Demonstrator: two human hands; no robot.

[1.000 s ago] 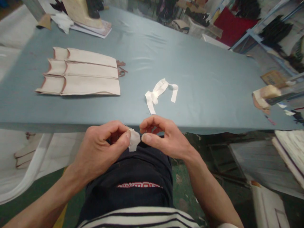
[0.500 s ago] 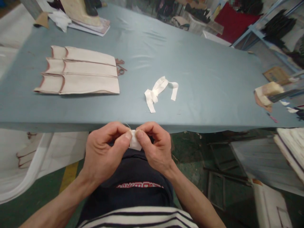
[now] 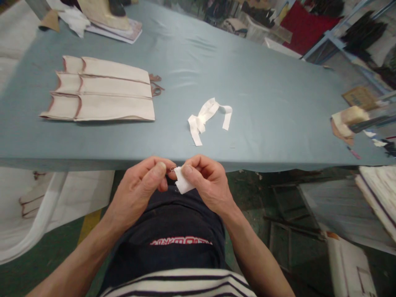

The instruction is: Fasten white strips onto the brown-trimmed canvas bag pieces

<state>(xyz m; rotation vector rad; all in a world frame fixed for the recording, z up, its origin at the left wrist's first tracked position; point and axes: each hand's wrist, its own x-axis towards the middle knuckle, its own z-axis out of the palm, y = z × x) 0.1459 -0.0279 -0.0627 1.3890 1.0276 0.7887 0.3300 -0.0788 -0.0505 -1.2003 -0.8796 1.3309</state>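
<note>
My right hand (image 3: 208,177) pinches a small white piece of fabric (image 3: 183,181) between thumb and fingers, just off the table's front edge. Fine thread (image 3: 173,168) shows at the fabric's upper left corner. It runs toward my left hand (image 3: 147,185), whose thumb and forefinger are pressed together on the thread's end; the exact grip is too small to see well. Beyond my hands, a crumpled white fabric strip (image 3: 202,117) lies on the blue-grey table cover (image 3: 262,119).
Several cream fabric pieces with reddish-brown edging (image 3: 114,86) lie in overlapping rows at the left, brown ties (image 3: 157,88) at their right end. Papers (image 3: 133,33) rest at the back left. A yellowish foam block (image 3: 354,117) is at the right edge. Blue shelving (image 3: 331,39) stands behind.
My left hand has let go of the fabric and moved slightly left, with thread between the hands. The white fabric has tilted and shifted right in my right hand.
</note>
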